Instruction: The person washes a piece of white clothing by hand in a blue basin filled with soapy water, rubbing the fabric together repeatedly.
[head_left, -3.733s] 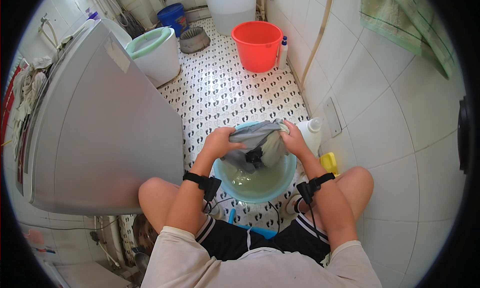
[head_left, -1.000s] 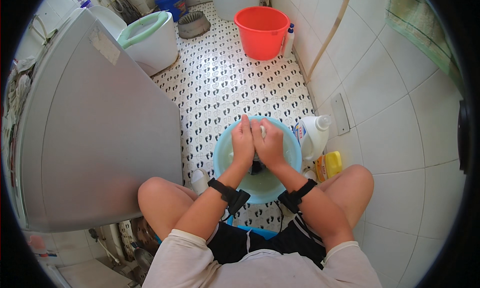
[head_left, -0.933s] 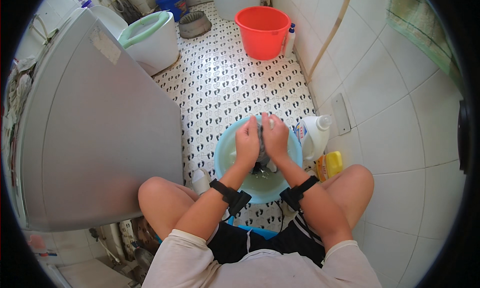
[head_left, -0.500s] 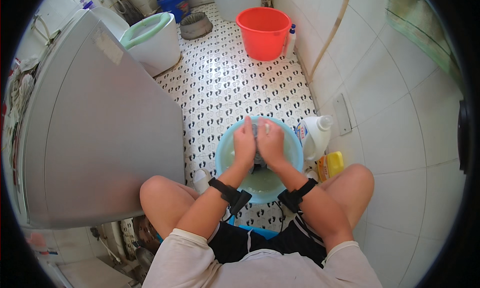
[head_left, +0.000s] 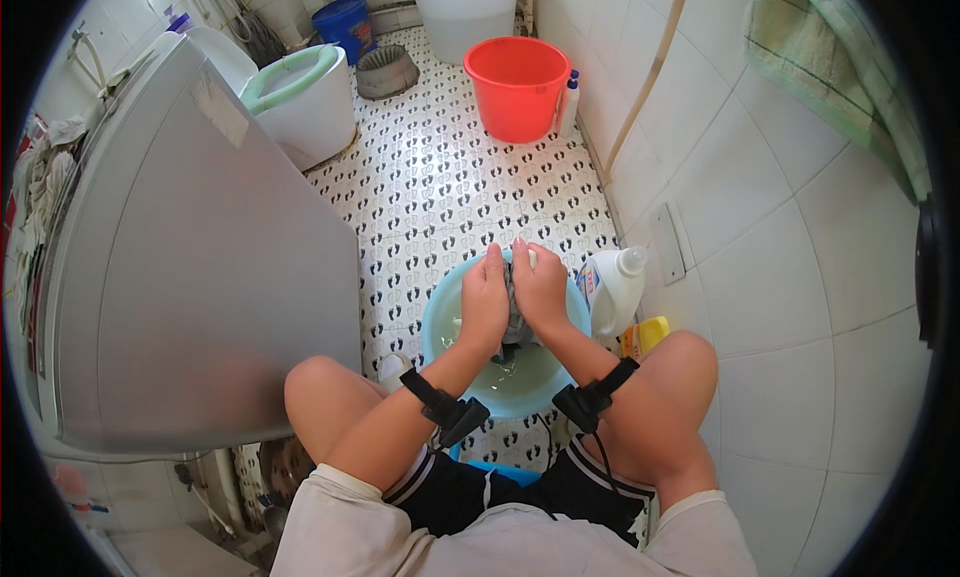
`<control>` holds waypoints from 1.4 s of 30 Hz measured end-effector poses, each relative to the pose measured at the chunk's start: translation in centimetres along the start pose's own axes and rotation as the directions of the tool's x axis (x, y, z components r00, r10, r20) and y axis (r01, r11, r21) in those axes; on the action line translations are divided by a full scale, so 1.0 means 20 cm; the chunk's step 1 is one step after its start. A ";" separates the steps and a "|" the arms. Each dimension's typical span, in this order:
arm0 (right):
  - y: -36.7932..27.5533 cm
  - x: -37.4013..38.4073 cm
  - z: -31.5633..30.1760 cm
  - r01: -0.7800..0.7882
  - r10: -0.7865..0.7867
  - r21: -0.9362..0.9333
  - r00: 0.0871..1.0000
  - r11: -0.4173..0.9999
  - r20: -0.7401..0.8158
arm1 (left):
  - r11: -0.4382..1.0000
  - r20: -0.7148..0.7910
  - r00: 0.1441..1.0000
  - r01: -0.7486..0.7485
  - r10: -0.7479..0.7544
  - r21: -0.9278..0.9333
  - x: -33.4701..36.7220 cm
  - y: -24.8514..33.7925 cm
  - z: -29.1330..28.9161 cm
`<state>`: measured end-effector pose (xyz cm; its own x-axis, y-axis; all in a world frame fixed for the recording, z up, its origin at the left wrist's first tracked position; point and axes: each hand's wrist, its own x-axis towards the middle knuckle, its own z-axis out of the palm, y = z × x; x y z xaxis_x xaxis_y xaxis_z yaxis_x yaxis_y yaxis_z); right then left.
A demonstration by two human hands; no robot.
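Observation:
A light blue basin (head_left: 431, 329) of cloudy water (head_left: 508, 389) stands on the floor between my knees. Over it, my left hand (head_left: 485, 297) and my right hand (head_left: 539, 287) press toward each other with a wet grey cloth (head_left: 517, 329) between them. The cloth hangs down toward the water. Both thumbs point away from me, and my palms and most fingertips are hidden. Something small and pale shows by my right thumb, too little of it to name. Each forearm wears a black strap with a small black box.
Right of the basin stand a white jug (head_left: 612, 295) and a yellow package (head_left: 645, 334), near the tiled wall. A grey appliance (head_left: 230, 267) fills the left side. Farther off are a red bucket (head_left: 516, 92), a white bottle (head_left: 569, 107) and a toilet (head_left: 305, 117).
My hands stay together on the cloth and look less blurred now. More of the grey cloth shows between them. The whole view has shifted slightly.

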<state>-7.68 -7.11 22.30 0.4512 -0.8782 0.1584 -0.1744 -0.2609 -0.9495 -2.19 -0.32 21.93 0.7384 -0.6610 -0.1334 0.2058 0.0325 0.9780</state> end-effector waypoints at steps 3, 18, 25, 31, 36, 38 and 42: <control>-0.08 -0.08 0.01 0.140 -0.140 0.078 0.990 0.987 -0.001 | 0.999 -0.016 0.999 0.050 -0.049 0.019 0.01 0.03 -0.04; 0.02 0.02 0.03 0.142 -0.131 0.074 0.982 0.987 -0.132 | 0.988 -0.006 0.994 -0.111 0.112 0.107 0.08 -0.07 0.02; -0.07 0.00 0.03 0.215 -0.215 -0.001 0.976 0.977 0.021 | 0.990 -0.028 0.991 -0.131 0.133 0.051 0.06 -0.01 -0.04; -0.10 -0.05 0.06 0.206 -0.205 0.064 0.979 0.977 -0.023 | 0.988 -0.060 0.990 -0.123 0.129 0.088 0.08 0.01 -0.07; -0.02 0.06 0.01 0.026 -0.018 0.062 0.992 0.998 -0.121 | 0.959 -0.001 0.990 -0.138 0.143 0.247 0.03 0.03 -0.01; -0.09 0.00 0.03 0.122 -0.117 0.063 0.990 0.991 -0.073 | 0.951 0.001 0.985 -0.166 0.172 0.262 0.05 0.02 -0.03; -0.13 -0.03 0.03 0.189 -0.187 0.072 0.982 0.979 -0.043 | 0.984 -0.038 0.990 -0.129 0.134 0.121 0.04 0.06 -0.01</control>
<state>-6.98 -5.66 24.42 0.4381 -0.8304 0.3442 -0.0225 -0.3929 -0.9193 -1.17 -0.63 22.85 0.7835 -0.6214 -0.0069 0.0299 0.0265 0.9992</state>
